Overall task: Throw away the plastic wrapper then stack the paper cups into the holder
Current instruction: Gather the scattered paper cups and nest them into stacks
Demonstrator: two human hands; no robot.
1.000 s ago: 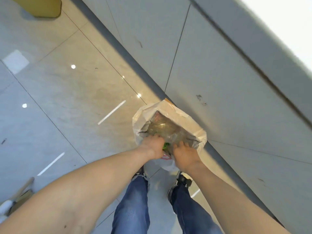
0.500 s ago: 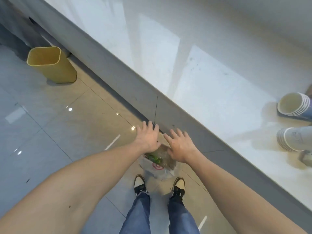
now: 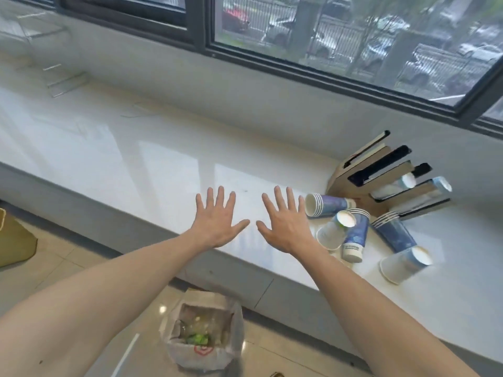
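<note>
Both my hands hover flat over the white counter (image 3: 136, 159), fingers spread and holding nothing: my left hand (image 3: 217, 221) and my right hand (image 3: 285, 224). Right of my right hand, several blue-and-white paper cups (image 3: 351, 229) lie tipped in short nested stacks. Behind them a wooden cup holder (image 3: 381, 175) with black slots leans toward the wall, with some cups in its lower slots. On the floor below, a white trash bag (image 3: 204, 336) stands open with crumpled clear plastic wrapper (image 3: 198, 322) inside.
A window with a dark frame (image 3: 272, 63) runs along the wall behind the counter. A clear acrylic stand (image 3: 62, 83) sits at the counter's far left. A yellowish bin (image 3: 13, 240) stands on the floor at left. The counter's grey front (image 3: 109, 221) lies between me and the bag.
My hands left the trash bag, where they pushed the wrapper in, and rose up over the counter, opening flat. The view swung up from the floor to the counter, cups and holder.
</note>
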